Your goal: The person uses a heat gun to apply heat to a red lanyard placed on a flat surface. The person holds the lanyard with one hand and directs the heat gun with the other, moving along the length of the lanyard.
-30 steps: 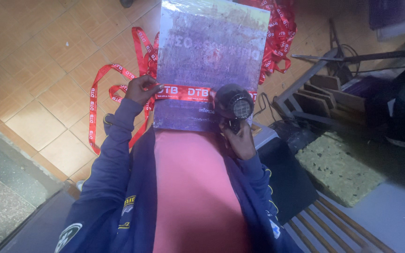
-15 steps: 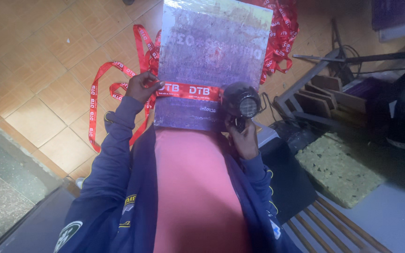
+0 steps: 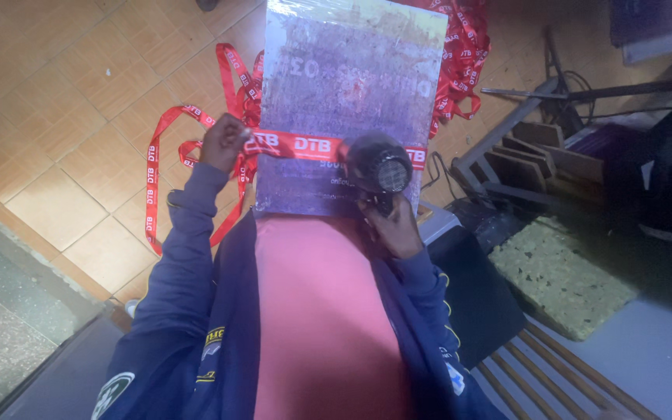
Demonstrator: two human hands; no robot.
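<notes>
tiled orange floor (image 3: 79, 85) below, red lanyards (image 3: 460, 54) heaped at the far end. a purple board (image 3: 344, 85) leans against the person's lap, one red lanyard strip (image 3: 297, 145) stretched across it. left hand (image 3: 223, 142) pinches the strip at the board's left edge. right hand (image 3: 392, 227) grips a black hair dryer (image 3: 375, 165), nozzle right over the strip.

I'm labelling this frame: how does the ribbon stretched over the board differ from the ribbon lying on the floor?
The board ribbon lies flat and straight across the purple board; the floor ribbon curls in loose loops on the tiles. The left hand pinches the board ribbon at one end while the right hand holds a black dryer over it; nothing touches the floor ribbon. Both are red with white print.
</notes>
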